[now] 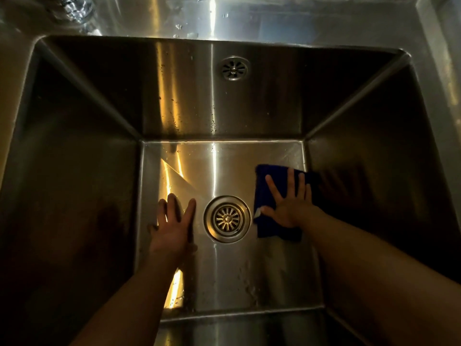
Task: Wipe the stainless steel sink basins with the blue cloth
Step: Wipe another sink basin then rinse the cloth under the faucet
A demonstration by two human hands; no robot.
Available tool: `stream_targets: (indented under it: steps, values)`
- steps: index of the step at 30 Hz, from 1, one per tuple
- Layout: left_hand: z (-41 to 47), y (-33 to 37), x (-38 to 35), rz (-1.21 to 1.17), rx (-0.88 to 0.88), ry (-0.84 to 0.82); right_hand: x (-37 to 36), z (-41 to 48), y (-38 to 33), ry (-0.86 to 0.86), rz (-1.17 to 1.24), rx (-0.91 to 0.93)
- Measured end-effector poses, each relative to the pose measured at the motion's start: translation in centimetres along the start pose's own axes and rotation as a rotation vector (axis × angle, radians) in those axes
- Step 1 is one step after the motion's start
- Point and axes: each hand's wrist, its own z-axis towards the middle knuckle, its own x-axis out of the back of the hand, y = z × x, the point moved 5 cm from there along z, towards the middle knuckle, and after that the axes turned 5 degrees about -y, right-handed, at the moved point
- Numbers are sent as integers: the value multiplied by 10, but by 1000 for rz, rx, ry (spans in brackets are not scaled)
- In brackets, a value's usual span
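I look straight down into a deep stainless steel sink basin (224, 265). The blue cloth (264, 186) lies flat on the basin floor at its right side, against the right wall. My right hand (290, 204) presses on it with fingers spread, palm down. My left hand (173, 226) rests flat on the bare basin floor left of the round drain strainer (227, 219), fingers apart, holding nothing. Both forearms reach in from the near edge.
An overflow grate (234, 68) sits high on the far wall. Water drops cling to the far wall and the near floor. A flat steel ledge (249, 23) runs behind the basin, with a tap base (72, 8) at the top left.
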Motion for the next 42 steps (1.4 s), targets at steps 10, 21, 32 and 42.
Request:
stream_targets:
  steps: [10, 21, 32, 42]
  values:
    - [2, 1, 3, 18, -1, 5, 81, 30, -2, 33, -23, -41]
    - [2, 2, 3, 24, -5, 9, -2, -19, -10, -31, -134, 93]
    - [0, 1, 4, 26, -5, 16, -143, -111, -39, -287, -125, 122]
    - [4, 0, 1, 29, -4, 29, -131, -108, -25, 83, -48, 129]
